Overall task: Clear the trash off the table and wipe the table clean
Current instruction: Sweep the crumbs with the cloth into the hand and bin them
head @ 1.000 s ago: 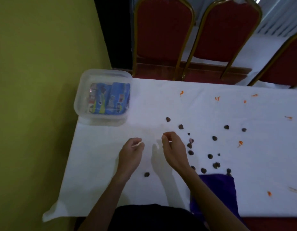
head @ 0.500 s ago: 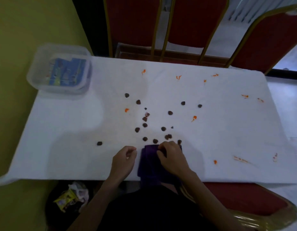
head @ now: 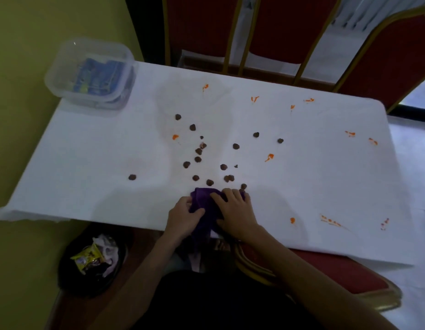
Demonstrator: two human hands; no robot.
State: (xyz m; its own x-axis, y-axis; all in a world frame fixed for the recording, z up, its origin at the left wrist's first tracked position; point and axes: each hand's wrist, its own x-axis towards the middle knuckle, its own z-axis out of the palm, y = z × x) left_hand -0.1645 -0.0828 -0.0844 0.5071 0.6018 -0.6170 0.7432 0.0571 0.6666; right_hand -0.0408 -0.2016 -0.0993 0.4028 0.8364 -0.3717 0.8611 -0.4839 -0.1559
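A purple cloth (head: pixel 205 206) lies bunched at the near edge of the white table (head: pixel 87 163). My left hand (head: pixel 183 216) grips its left side, thumb over the fabric. My right hand (head: pixel 235 211) presses on its right side with fingers curled into it. Several small dark brown lumps (head: pixel 198 151) are scattered over the table's middle, one apart at the left (head: pixel 132 177). Orange smears (head: pixel 268 157) dot the table's far side and right side.
A clear plastic box (head: pixel 90 72) with blue packets stands at the far left corner. A black bin (head: pixel 92 260) with wrappers sits on the floor at the near left. Red chairs (head: pixel 278 27) stand behind the table, and another (head: pixel 325 270) is under me.
Both hands left the table's middle and came to the purple cloth at the near edge. My left hand has now taken hold of it, and the cloth is more bunched.
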